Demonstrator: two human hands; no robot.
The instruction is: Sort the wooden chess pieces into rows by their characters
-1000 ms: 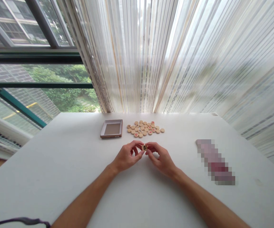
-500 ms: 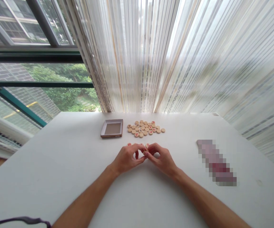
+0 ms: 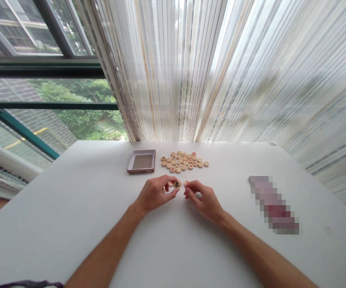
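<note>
My left hand (image 3: pixel 155 195) pinches a round wooden game piece with a black mark (image 3: pixel 177 184) between thumb and forefinger, just above the white table (image 3: pixel 71 208). A few more pieces lie under and beside those fingers. My right hand (image 3: pixel 203 199) is curled close by, its fingertips at a small piece with a red mark (image 3: pixel 186 183); I cannot tell whether it grips it. A cluster of several pale wooden pieces (image 3: pixel 183 161) lies farther back.
A shallow box lid or tray with a brown floor (image 3: pixel 142 161) sits left of the cluster. A blurred pink oblong (image 3: pixel 273 204) lies at the right. Striped sheer curtains hang behind the table's far edge; a window is at the left.
Both hands held one black-marked piece together a second ago. The hands have parted slightly, the left hand keeping that piece and shifting left; a few pieces now show beneath the fingers.
</note>
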